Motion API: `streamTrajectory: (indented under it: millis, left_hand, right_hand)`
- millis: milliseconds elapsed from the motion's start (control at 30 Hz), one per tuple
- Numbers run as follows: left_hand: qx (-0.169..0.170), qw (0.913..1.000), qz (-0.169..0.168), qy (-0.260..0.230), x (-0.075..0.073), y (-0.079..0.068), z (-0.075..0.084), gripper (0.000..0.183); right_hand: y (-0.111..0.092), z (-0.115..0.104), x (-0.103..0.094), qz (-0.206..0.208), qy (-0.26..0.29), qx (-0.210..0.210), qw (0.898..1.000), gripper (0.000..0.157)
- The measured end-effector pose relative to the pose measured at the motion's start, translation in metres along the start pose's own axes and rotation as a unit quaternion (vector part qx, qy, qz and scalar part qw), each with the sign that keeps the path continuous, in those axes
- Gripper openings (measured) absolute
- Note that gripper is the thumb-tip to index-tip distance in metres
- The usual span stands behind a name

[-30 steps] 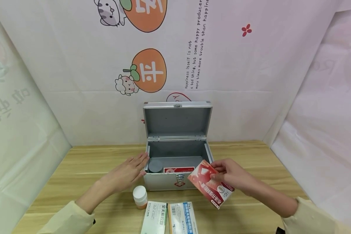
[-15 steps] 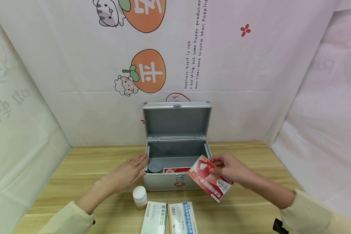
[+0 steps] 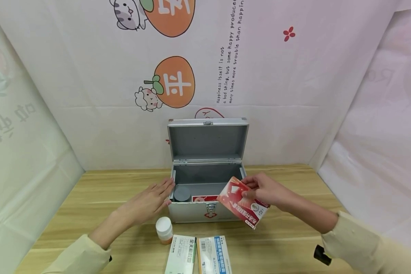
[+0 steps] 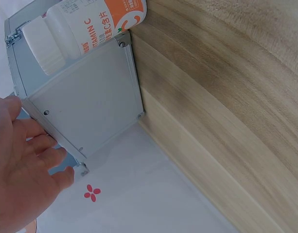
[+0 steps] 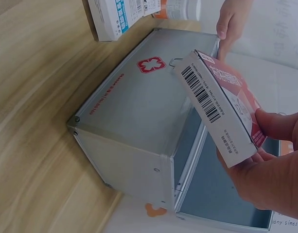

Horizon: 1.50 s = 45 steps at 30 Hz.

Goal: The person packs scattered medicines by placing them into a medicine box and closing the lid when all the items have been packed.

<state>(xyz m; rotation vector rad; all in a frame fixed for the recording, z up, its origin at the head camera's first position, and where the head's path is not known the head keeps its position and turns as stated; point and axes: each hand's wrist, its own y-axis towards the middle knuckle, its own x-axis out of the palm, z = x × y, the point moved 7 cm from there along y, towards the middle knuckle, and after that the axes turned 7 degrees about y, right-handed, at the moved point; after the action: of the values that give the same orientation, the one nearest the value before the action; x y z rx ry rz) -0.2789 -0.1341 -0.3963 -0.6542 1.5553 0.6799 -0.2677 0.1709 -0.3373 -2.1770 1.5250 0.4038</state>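
Printed white cloth [image 3: 267, 76] hangs behind a wood-grain table [image 3: 123, 186]. On it stands a silver first-aid case [image 3: 188, 213], lid raised. Fingers extended, the left hand [image 3: 147, 205] touches its left rim; the right hand [image 3: 268, 192] pinches a red medicine carton [image 3: 238, 203], tilted, near its right front corner. Green-and-white [image 3: 179, 253] and blue-and-white cartons [image 3: 214, 255] lie nearer, beside an upright vitamin C bottle [image 3: 164, 228]. Inside sit a red-and-white box [image 3: 205, 198] and, apparently, a gray jar [image 3: 182, 194].
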Motion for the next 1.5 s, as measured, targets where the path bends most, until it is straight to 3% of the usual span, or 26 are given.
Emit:
streamTrajectory:
  millis: [467,933,1500]
  left_hand:
    - [-0.002,1.0000,-0.004,-0.002,-0.001,0.000,0.000,0.059]
    - [0.000,1.0000,0.002,0.000,0.000,0.000,0.000,0.059]
    - [-0.001,1.0000,0.001,-0.002,-0.001,0.000,-0.001,0.060]
  right_hand:
    - [0.021,-0.019,-0.002,-0.050,-0.001,-0.011,0.999,0.039]
    - [0.046,-0.042,0.002,-0.085,-0.063,-0.019,0.994,0.040]
    - [0.076,-0.060,-0.001,-0.075,-0.159,-0.049,0.983,0.033]
